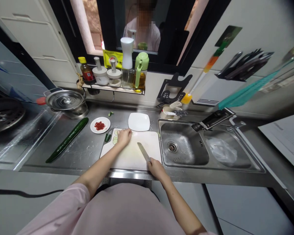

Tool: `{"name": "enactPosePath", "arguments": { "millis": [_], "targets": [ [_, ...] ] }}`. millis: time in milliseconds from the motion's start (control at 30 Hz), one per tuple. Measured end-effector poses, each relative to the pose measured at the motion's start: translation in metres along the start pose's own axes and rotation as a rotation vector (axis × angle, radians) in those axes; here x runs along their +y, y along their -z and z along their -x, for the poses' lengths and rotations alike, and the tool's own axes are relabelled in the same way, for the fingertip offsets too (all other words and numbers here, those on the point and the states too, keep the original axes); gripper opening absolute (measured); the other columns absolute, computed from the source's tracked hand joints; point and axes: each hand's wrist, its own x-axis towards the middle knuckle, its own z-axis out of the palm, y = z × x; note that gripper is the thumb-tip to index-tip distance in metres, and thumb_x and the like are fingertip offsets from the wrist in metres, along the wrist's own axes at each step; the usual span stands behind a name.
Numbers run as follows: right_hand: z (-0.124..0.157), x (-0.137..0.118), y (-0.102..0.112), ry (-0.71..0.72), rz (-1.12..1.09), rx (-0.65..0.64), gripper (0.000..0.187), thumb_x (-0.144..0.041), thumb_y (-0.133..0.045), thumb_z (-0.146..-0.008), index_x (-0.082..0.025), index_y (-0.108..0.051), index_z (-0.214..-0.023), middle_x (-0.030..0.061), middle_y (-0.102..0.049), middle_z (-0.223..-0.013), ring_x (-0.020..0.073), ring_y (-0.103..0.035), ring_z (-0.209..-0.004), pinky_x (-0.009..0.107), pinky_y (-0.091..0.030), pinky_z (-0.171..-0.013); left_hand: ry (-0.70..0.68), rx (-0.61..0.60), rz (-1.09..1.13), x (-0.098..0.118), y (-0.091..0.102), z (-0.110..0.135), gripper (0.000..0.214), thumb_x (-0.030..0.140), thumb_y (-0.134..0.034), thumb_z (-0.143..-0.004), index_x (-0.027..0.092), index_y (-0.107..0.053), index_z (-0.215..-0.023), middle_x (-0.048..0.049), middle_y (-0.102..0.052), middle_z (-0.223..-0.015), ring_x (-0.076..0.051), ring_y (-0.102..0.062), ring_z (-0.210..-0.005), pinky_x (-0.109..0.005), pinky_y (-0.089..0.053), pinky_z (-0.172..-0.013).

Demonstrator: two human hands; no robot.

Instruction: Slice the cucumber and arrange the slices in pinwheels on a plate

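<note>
A white cutting board (134,153) lies on the steel counter in front of me. My left hand (124,136) rests on its far left corner, fingers curled over pale green cucumber slices (115,140). A dark green cucumber end (107,137) lies just off the board's left edge. My right hand (156,168) is closed around the handle of a knife (143,152), whose blade points up and to the left, flat over the board.
A whole cucumber (68,138) lies at the left. A small plate with chopped red chili (100,125) and an empty white plate (138,121) sit behind the board. A pot (66,102) stands far left, a sink (186,148) is to the right, and a shelf of bottles (117,85) hangs behind.
</note>
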Motion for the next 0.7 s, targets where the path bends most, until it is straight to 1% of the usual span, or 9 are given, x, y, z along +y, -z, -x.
{"name": "enactPosePath", "arguments": {
  "millis": [133, 233, 300, 400, 533, 700],
  "targets": [
    [-0.001, 0.0, 0.0, 0.019, 0.002, 0.001, 0.027, -0.028, -0.038, -0.093, -0.017, -0.06, -0.105, 0.0111, -0.069, -0.103, 0.0188, -0.062, -0.093, 0.024, -0.033, -0.069, 0.032, -0.075, 0.149, 0.01, -0.01, 0.032, 0.02, 0.024, -0.047, -0.086, 0.024, -0.065, -0.093, -0.0033, -0.072, -0.094, -0.022, -0.06, -0.093, -0.039, -0.03, -0.093],
    [-0.002, 0.001, -0.001, 0.029, 0.001, 0.0, 0.027, -0.028, -0.038, -0.094, -0.016, -0.06, -0.105, 0.0109, -0.069, -0.103, 0.0179, -0.061, -0.092, 0.024, -0.033, -0.069, 0.068, -0.137, 0.232, 0.009, -0.021, 0.054, 0.019, 0.025, -0.049, -0.085, 0.025, -0.066, -0.093, -0.0009, -0.073, -0.09, -0.019, -0.062, -0.089, -0.038, -0.03, -0.094],
    [-0.003, 0.001, -0.001, 0.029, 0.005, 0.004, 0.027, -0.029, -0.038, -0.094, -0.016, -0.06, -0.105, 0.0107, -0.069, -0.102, 0.018, -0.061, -0.092, 0.024, -0.032, -0.069, 0.081, -0.169, 0.26, 0.005, -0.026, 0.063, 0.019, 0.023, -0.05, -0.084, 0.025, -0.067, -0.093, 0.0003, -0.073, -0.088, -0.018, -0.063, -0.087, -0.037, -0.03, -0.094],
    [-0.003, 0.0, -0.001, 0.024, 0.02, 0.003, 0.028, -0.029, -0.038, -0.094, -0.016, -0.06, -0.105, 0.0108, -0.069, -0.103, 0.0181, -0.061, -0.092, 0.025, -0.031, -0.067, 0.105, -0.174, 0.255, -0.002, -0.027, 0.066, 0.019, 0.022, -0.05, -0.083, 0.025, -0.067, -0.092, 0.0006, -0.073, -0.087, -0.018, -0.064, -0.087, -0.036, -0.031, -0.094],
    [-0.001, -0.003, 0.002, 0.014, 0.024, -0.009, 0.028, -0.027, -0.037, -0.094, -0.017, -0.06, -0.106, 0.0105, -0.069, -0.103, 0.0182, -0.061, -0.092, 0.025, -0.031, -0.067, 0.127, -0.132, 0.18, -0.013, -0.023, 0.059, 0.017, 0.025, -0.052, -0.083, 0.024, -0.067, -0.092, -0.0014, -0.073, -0.087, -0.02, -0.063, -0.091, -0.037, -0.032, -0.091],
    [0.002, -0.005, 0.005, 0.012, 0.013, -0.01, 0.03, -0.028, -0.036, -0.094, -0.017, -0.06, -0.109, 0.0102, -0.069, -0.105, 0.0188, -0.061, -0.095, 0.025, -0.032, -0.068, 0.111, -0.082, 0.116, -0.021, -0.019, 0.053, 0.015, 0.027, -0.052, -0.085, 0.024, -0.066, -0.09, -0.0023, -0.072, -0.087, -0.023, -0.062, -0.093, -0.037, -0.031, -0.087]
  ]
}}
